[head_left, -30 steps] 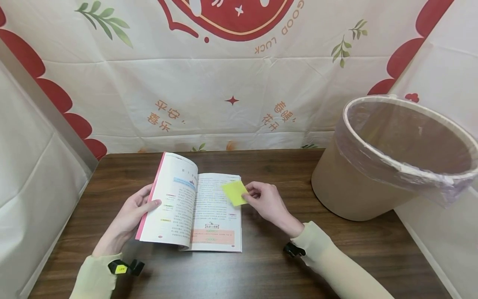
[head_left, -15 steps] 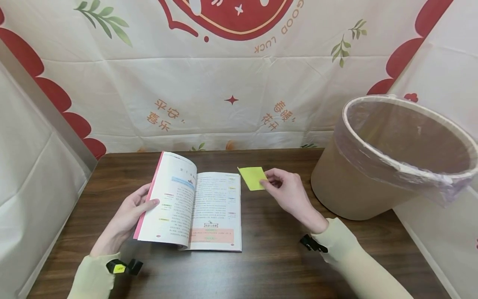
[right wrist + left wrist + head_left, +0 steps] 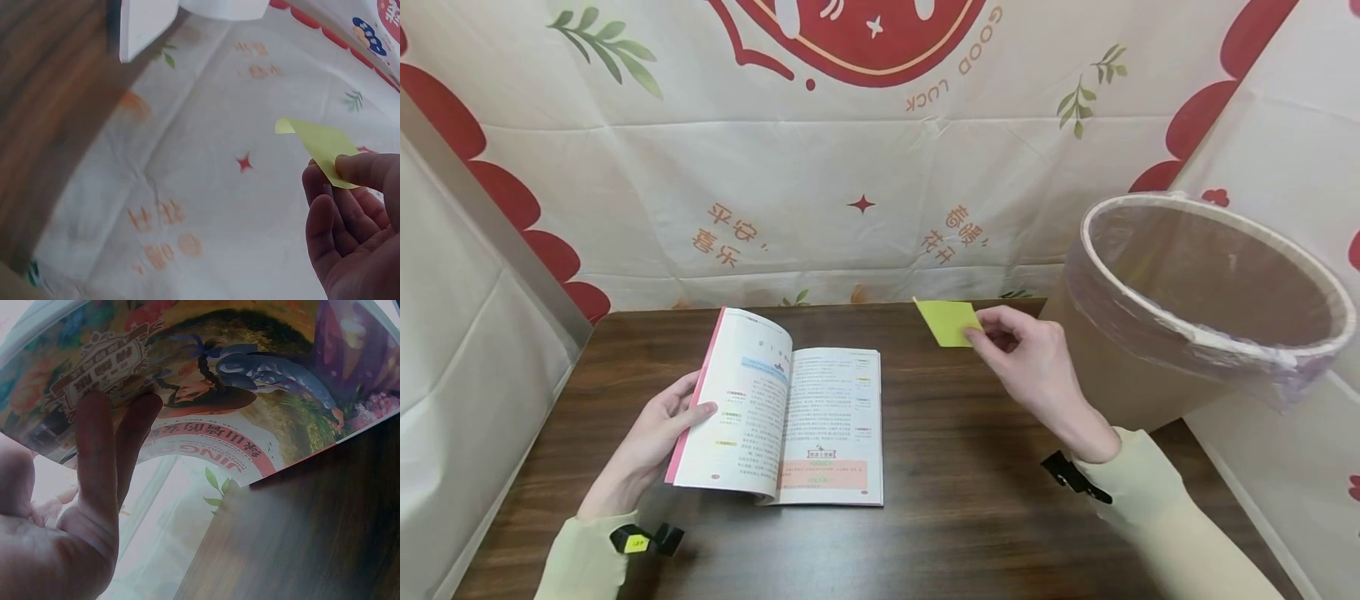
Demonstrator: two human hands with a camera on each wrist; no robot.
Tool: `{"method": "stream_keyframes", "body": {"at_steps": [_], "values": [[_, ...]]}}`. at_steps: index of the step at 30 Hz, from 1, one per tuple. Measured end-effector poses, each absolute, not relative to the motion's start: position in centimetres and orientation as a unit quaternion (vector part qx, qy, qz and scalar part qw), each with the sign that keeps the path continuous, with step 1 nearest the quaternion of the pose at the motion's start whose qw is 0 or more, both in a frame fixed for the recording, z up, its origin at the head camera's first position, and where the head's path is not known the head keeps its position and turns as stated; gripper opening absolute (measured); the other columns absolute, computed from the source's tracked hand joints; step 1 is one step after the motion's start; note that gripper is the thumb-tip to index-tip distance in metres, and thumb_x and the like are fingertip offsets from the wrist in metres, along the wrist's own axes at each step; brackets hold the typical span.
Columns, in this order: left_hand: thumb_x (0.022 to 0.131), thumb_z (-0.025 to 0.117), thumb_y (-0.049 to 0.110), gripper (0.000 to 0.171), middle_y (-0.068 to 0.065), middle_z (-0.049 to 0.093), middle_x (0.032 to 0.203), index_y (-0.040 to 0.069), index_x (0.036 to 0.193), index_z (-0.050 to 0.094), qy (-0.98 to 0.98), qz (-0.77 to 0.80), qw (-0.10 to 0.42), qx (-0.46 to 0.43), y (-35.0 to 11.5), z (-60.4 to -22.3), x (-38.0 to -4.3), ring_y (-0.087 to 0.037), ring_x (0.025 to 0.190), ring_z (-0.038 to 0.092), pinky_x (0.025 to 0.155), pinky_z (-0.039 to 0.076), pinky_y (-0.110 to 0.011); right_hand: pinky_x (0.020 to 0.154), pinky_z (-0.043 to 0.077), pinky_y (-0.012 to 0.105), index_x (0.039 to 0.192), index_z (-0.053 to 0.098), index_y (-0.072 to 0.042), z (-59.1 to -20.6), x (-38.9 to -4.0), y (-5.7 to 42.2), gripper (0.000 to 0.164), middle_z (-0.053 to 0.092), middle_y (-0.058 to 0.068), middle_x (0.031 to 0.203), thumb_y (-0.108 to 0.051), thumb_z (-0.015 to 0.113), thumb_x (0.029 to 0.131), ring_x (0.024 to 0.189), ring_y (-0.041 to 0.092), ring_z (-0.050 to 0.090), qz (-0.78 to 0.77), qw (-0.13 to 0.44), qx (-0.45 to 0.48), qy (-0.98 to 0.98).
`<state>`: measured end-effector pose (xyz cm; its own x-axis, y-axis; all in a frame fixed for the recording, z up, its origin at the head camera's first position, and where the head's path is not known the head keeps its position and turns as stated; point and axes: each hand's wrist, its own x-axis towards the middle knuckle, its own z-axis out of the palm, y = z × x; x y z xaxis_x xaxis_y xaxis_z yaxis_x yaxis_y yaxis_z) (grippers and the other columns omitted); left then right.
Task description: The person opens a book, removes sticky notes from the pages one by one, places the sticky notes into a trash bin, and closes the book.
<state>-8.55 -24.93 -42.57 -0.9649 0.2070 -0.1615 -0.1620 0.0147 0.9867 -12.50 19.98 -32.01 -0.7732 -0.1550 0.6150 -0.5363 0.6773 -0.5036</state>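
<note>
An open book (image 3: 831,400) lies on the table, its left half raised. My left hand (image 3: 655,442) grips the raised left edge, thumb on the page and fingers behind the cover. In the left wrist view, the book's colourful illustrated cover (image 3: 262,375) shows above two fingers (image 3: 97,444) of that hand. My right hand (image 3: 1033,358) pinches a yellow sticky note (image 3: 947,323) by one corner between thumb and fingers, above the table and right of the book. The note's far edge curls, as the right wrist view shows the sticky note (image 3: 322,147) up close.
A large beige bin (image 3: 1097,358) lined with a clear plastic bag stands at the right, just beyond my right hand. The brown wooden table (image 3: 940,517) ends at a printed white cloth (image 3: 820,158) hanging at the back.
My right hand has carried the yellow sticky note off the right page, moving right and away toward the bin side. The left hand still holds the book, nearly unmoved.
</note>
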Motion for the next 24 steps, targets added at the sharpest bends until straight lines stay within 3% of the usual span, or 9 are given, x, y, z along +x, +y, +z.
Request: {"method": "stream_keyframes", "body": {"at_steps": [10, 24], "values": [[0.095, 0.06, 0.016, 0.061, -0.002, 0.069, 0.112, 0.006, 0.147, 0.028, 0.698, 0.704, 0.132, 0.023, -24.9, -42.6, -8.6, -0.031, 0.093, 0.068, 0.074, 0.054, -0.045, 0.058, 0.042, 0.008, 0.091, 0.074, -0.004, -28.0, -11.8, 22.8, 0.012, 0.069, 0.0, 0.075, -0.005, 0.075, 0.079, 0.064, -0.007, 0.054, 0.307, 0.34, 0.2, -0.866], [0.095, 0.061, 0.018, 0.064, -0.001, 0.069, 0.111, 0.006, 0.148, 0.027, 0.705, 0.697, 0.131, 0.021, -24.7, -42.3, -8.5, -0.031, 0.093, 0.068, 0.074, 0.054, -0.045, 0.063, 0.04, 0.007, 0.093, 0.074, 0.003, -23.8, -10.5, 25.9, 0.016, 0.068, 0.01, 0.077, -0.001, 0.076, 0.077, 0.067, -0.013, 0.051, 0.288, 0.383, 0.163, -0.862]]}}
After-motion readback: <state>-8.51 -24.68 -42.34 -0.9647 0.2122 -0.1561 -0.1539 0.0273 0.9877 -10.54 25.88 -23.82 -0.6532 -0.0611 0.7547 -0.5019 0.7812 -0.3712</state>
